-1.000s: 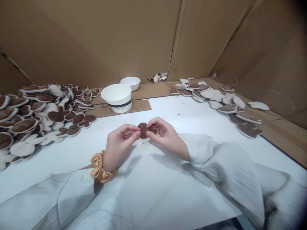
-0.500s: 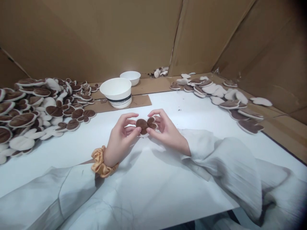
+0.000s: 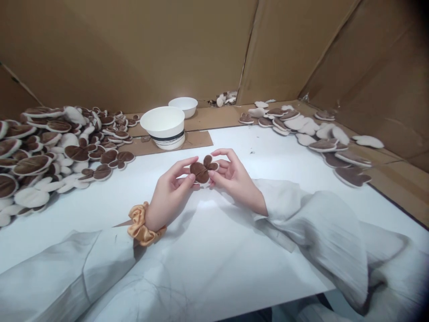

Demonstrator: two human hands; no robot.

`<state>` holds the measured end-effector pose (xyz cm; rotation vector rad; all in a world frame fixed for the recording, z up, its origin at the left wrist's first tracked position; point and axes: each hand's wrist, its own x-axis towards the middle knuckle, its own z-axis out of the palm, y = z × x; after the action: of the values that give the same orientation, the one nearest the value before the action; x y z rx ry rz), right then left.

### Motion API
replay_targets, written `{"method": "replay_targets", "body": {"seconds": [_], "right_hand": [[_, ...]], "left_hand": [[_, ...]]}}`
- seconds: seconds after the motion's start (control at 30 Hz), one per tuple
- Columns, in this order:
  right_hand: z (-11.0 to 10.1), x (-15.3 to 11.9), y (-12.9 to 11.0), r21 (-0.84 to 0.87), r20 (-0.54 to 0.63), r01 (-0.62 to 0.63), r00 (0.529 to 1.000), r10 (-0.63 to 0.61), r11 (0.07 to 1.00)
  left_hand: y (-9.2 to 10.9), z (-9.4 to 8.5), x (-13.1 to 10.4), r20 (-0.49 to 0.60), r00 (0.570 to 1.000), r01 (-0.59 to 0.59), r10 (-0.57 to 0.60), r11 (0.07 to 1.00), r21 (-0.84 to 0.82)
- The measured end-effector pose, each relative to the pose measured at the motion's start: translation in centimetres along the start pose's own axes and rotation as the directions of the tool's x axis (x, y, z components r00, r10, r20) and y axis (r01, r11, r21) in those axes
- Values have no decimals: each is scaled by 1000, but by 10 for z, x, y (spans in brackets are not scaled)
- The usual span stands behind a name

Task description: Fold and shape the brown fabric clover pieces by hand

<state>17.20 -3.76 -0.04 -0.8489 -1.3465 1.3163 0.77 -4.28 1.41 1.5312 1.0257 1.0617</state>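
Between both hands is a small brown plush piece with a pale edge, made of one large round lobe and smaller lobes. My left hand pinches its left side, thumb in front and fingers behind. At the smaller lobes, my right hand grips the right side with thumb and fingertips. The piece is held above the white tabletop, its brown face toward me. A yellow scrunchie circles my left wrist.
Many similar brown-and-white plush pieces are heaped at the left. More pieces lie along the right edge. A white tub with black bands and a smaller white bowl stand behind my hands. Cardboard walls enclose the table.
The plush piece has turned slightly in my fingers, so its small lobes show more fully. My right thumb has shifted a little to the right along it.
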Motion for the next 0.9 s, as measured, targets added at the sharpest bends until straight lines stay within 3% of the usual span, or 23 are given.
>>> {"method": "replay_targets", "body": {"seconds": [0.23,0.6,0.9], "right_hand": [[0,1,0,-30,-64,-4,998,2,1000],[-1,0,-2,-70,-27,7,1000,-9,998],[1,-2,-2,-116,37,51,998,-47,992]], "left_hand": [[-1,1,0,6,1000,25,-25,1000,6],[0,0,1,23,999,39,-38,999,-29],[-4,0,-1,97,995,32,-26,998,-63]]}}
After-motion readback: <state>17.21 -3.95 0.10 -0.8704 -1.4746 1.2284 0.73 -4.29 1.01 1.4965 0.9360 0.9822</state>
